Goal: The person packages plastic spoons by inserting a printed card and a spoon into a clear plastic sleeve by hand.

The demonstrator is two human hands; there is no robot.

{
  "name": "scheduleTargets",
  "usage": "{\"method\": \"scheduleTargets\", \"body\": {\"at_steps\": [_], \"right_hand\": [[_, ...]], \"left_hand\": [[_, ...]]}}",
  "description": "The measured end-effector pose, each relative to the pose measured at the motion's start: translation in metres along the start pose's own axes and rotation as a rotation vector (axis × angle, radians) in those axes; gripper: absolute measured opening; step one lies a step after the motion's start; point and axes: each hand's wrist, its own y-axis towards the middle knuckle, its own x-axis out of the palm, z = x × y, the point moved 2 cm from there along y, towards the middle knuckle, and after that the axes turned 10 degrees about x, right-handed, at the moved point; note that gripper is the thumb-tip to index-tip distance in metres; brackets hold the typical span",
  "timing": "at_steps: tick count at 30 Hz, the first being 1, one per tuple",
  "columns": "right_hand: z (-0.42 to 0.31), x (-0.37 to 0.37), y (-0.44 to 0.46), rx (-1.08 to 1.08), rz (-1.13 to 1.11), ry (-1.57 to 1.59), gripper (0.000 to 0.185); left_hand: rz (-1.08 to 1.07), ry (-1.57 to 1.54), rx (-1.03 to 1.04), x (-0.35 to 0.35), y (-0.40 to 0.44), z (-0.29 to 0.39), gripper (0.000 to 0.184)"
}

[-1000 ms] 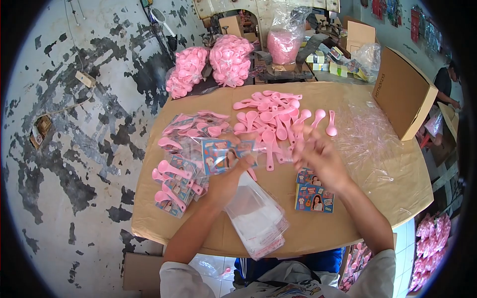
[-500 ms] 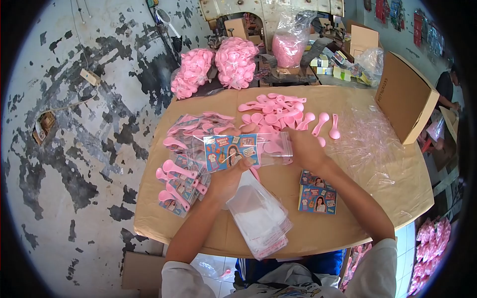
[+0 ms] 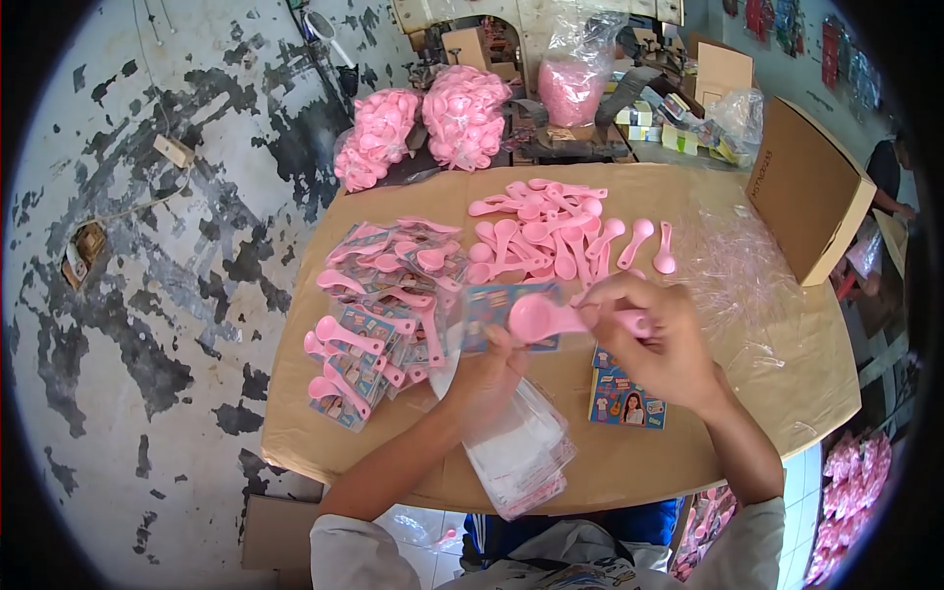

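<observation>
My left hand [image 3: 489, 382] is closed on a clear plastic sleeve with a blue printed card [image 3: 482, 303] in it. In my right hand [image 3: 661, 339] a pink spoon [image 3: 534, 318] is gripped by its handle, its bowl overlapping the card. Whether the spoon is inside the sleeve or in front of it, I cannot tell. Below my left hand lies a fanned stack of clear sleeves [image 3: 526, 447]. Under my right hand sits a stack of printed cards [image 3: 627, 396]. Loose pink spoons [image 3: 541, 231] are heaped beyond both hands.
Sleeves packed with cards and spoons [image 3: 379, 295] are piled on the table's left. Plastic scraps [image 3: 737, 265] and an upright cardboard box [image 3: 811, 192] are at the right. Bulging bags of spoons [image 3: 465, 118] stand behind the table. Another person [image 3: 888, 177] is at the far right.
My right hand has moved from the sleeve's far right end towards me and now holds a pink spoon over the card. My left hand, with sleeve and card, has shifted right and slightly down.
</observation>
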Motion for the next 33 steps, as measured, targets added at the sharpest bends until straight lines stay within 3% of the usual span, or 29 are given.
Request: {"method": "scheduleTargets", "body": {"at_steps": [2, 3, 5, 7, 10, 11, 14, 15, 17, 18, 20, 22, 23, 26, 29, 32, 33], "right_hand": [[-0.022, -0.022, -0.002, -0.038, 0.09, -0.113, 0.01], [-0.029, -0.029, 0.001, -0.158, 0.215, -0.114, 0.008], [-0.04, -0.03, 0.01, -0.034, 0.153, -0.35, 0.008], [-0.042, -0.03, 0.023, 0.037, 0.06, -0.492, 0.008], [-0.041, -0.03, 0.036, 0.265, -0.055, -0.302, 0.008], [-0.035, -0.025, 0.036, 0.233, -0.089, -0.218, 0.01], [-0.039, -0.01, 0.031, 0.213, -0.161, -0.201, 0.012], [-0.025, -0.006, 0.029, 0.258, -0.178, -0.046, 0.018], [-0.021, -0.007, 0.032, -0.015, 0.076, -0.194, 0.022], [-0.02, -0.01, 0.031, -0.011, 0.063, -0.183, 0.026], [-0.019, -0.017, 0.03, -0.003, 0.038, -0.161, 0.034], [-0.014, -0.02, 0.022, 0.307, -0.19, 0.127, 0.034], [-0.01, -0.019, 0.019, 0.346, -0.191, 0.177, 0.032], [-0.014, -0.027, 0.016, 0.184, -0.116, 0.145, 0.03], [-0.04, -0.041, 0.016, -0.048, -0.04, -0.157, 0.029], [-0.022, -0.035, 0.019, 0.174, -0.161, -0.236, 0.031], [-0.021, -0.032, 0.016, 0.16, -0.134, -0.22, 0.031]], "left_hand": [[0.024, -0.036, -0.079, 0.008, 0.005, 0.005, 0.069], [0.084, 0.045, -0.082, 0.001, 0.009, 0.003, 0.073], [0.205, 0.208, -0.095, -0.014, 0.016, -0.004, 0.081], [0.012, 0.447, 0.009, -0.009, 0.012, -0.001, 0.076], [-0.299, 0.802, 0.193, 0.01, 0.009, 0.014, 0.071], [-0.401, 0.918, 0.26, 0.017, 0.008, 0.018, 0.069], [-0.364, 0.801, 0.216, 0.042, -0.002, 0.008, 0.065], [-0.37, 0.85, 0.172, 0.03, -0.003, -0.001, 0.05], [-0.256, 0.572, -0.1, 0.021, -0.005, -0.001, 0.048], [-0.202, 0.427, -0.233, 0.019, -0.006, -0.001, 0.048], [-0.3, 0.355, -0.304, 0.022, -0.007, 0.011, 0.045], [-0.398, 0.287, -0.371, 0.025, -0.006, 0.021, 0.042], [-0.428, 0.317, -0.404, 0.024, -0.007, 0.021, 0.046], [-0.464, 0.214, -0.324, 0.032, -0.006, 0.024, 0.047], [-0.495, 0.154, -0.197, 0.022, -0.005, 0.016, 0.043], [-0.284, 0.122, -0.198, 0.024, 0.0, 0.014, 0.039], [-0.236, 0.255, -0.12, 0.022, -0.002, 0.013, 0.036]]}}
